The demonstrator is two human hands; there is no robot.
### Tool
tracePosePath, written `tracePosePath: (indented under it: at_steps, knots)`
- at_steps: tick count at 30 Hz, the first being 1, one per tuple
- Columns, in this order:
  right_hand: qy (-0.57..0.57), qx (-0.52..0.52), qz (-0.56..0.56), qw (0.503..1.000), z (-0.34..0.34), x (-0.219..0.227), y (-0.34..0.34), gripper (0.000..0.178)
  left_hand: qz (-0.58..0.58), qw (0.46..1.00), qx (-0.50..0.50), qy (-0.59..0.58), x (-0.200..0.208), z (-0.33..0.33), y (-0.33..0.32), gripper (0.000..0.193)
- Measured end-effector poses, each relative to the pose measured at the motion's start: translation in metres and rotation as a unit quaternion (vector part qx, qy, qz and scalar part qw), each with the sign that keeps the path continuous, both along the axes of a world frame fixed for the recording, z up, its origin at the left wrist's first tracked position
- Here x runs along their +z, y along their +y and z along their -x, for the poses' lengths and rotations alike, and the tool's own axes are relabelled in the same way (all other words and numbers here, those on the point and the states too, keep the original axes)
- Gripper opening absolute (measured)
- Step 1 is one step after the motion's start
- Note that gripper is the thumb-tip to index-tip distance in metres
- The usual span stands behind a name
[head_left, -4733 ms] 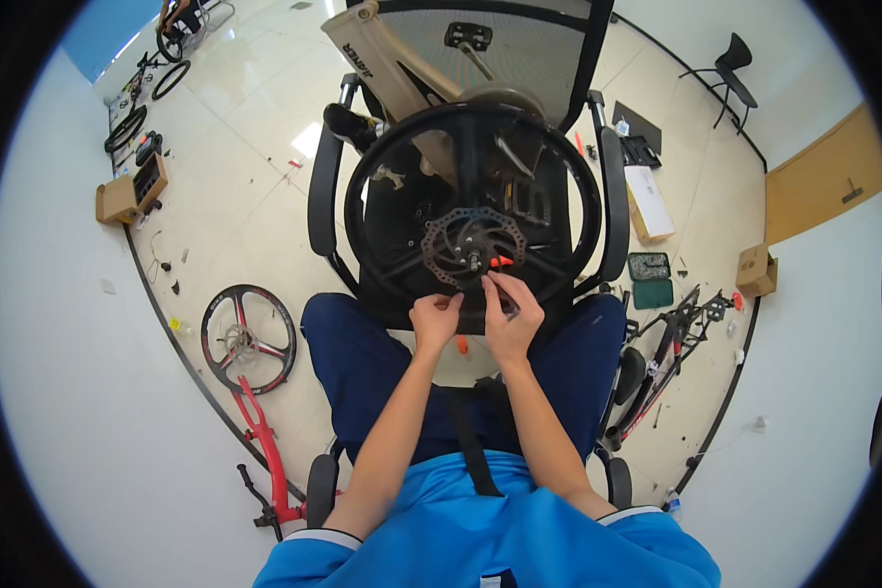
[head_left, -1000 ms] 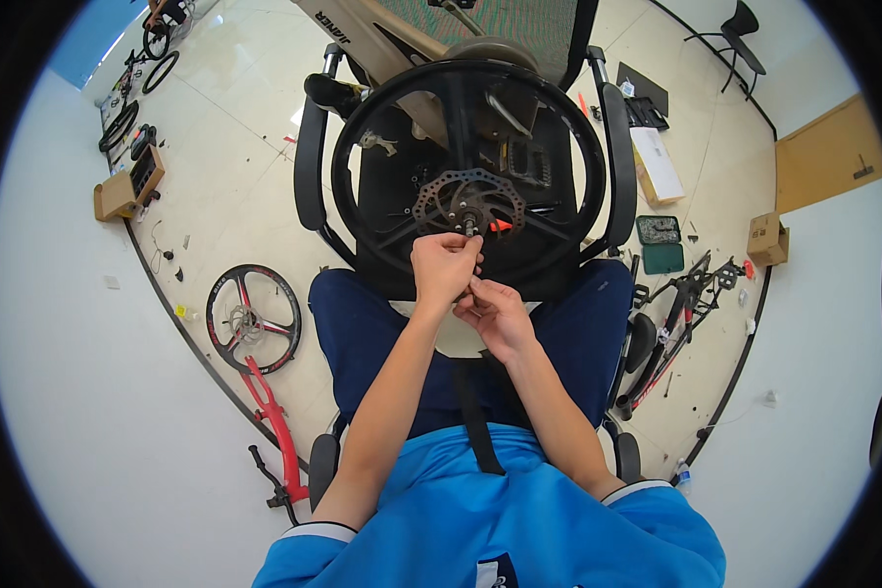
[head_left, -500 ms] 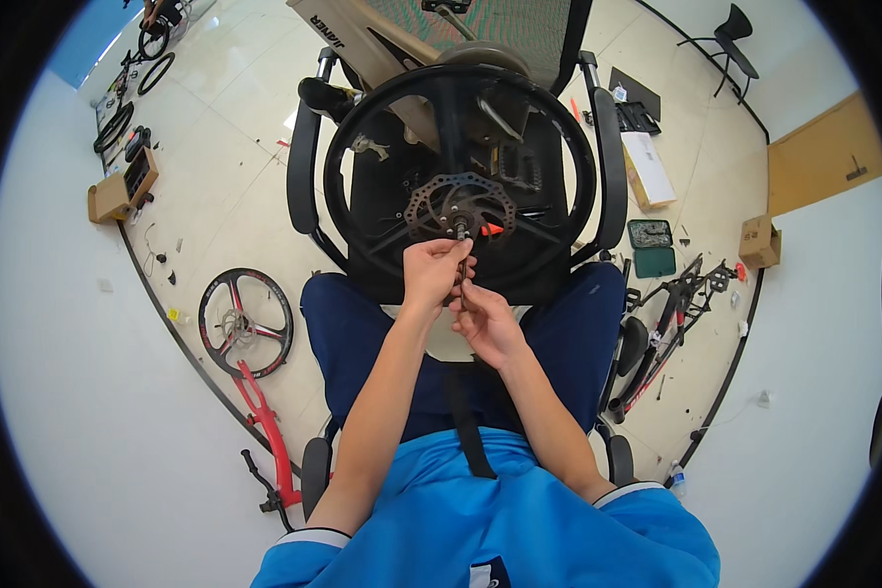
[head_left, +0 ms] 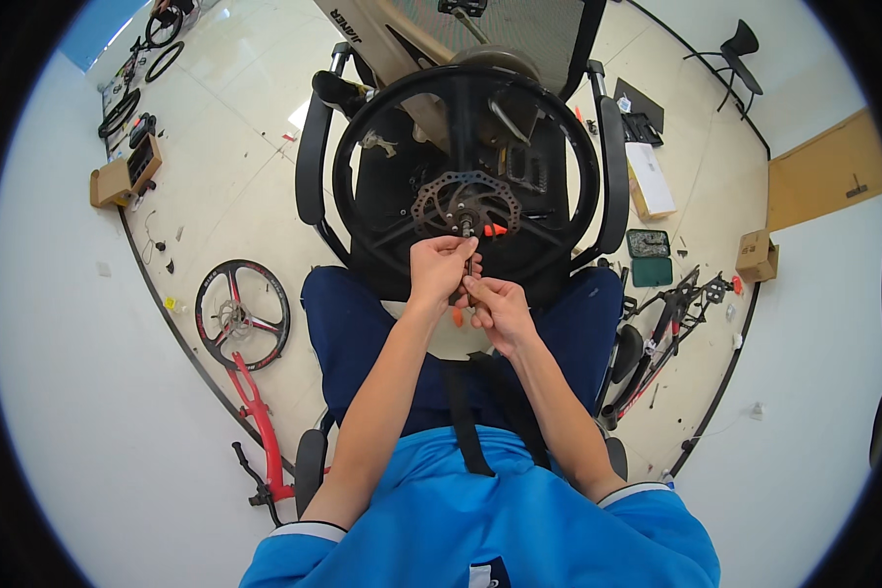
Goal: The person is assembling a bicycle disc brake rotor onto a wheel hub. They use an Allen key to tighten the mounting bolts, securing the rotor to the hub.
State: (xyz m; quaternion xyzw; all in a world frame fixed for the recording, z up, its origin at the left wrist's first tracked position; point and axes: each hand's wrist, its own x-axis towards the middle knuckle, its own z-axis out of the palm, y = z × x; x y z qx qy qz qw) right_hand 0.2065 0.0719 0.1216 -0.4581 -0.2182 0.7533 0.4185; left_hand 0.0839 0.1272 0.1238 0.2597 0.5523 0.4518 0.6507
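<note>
"So, what do your fingers have?"

"My right hand (head_left: 501,310) pinches a thin dark piece (head_left: 468,271), and I can't tell what it is. My left hand (head_left: 437,273) has its fingers squeezed together by the end of the axle (head_left: 466,226), but I can't see what's in them."

"Where is the black bike wheel (head_left: 462,123)?"

"It's right in front of me, over the chair seat (head_left: 380,186), with its brake disc (head_left: 432,194) around the axle."

Black wheel (head_left: 463,122): glossy, smooth
Brake disc (head_left: 502,190): dull metal
Chair back (head_left: 544,44): fine mesh cloth
Floor (head_left: 235,127): smooth tile, glossy
Trousers (head_left: 358,328): matt cloth
Shirt (head_left: 490,510): smooth cloth, slight sheen
Carton near door (head_left: 755,259): matt cardboard
</note>
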Motion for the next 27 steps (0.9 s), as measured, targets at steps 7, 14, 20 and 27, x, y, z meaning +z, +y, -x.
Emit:
tracePosePath:
  at_steps: [7,14,20,27]
  knots:
    - [0.079,0.049,-0.054,0.994,0.004,-0.019,-0.021,0.038,-0.007,1.0,-0.008,-0.023,-0.001,-0.001,0.001,0.017]
    - [0.09,0.101,-0.071,0.988,-0.003,-0.03,-0.011,0.041,-0.006,1.0,-0.006,-0.016,-0.002,-0.002,0.0,0.016]
    - [0.086,0.085,-0.026,0.992,0.0,-0.009,-0.011,0.044,0.013,0.995,0.008,-0.094,-0.015,-0.005,0.002,0.014]
    - [0.024,0.099,0.021,0.995,-0.002,0.0,-0.006,0.04,0.038,0.986,0.006,-0.162,-0.023,-0.003,0.003,0.015]
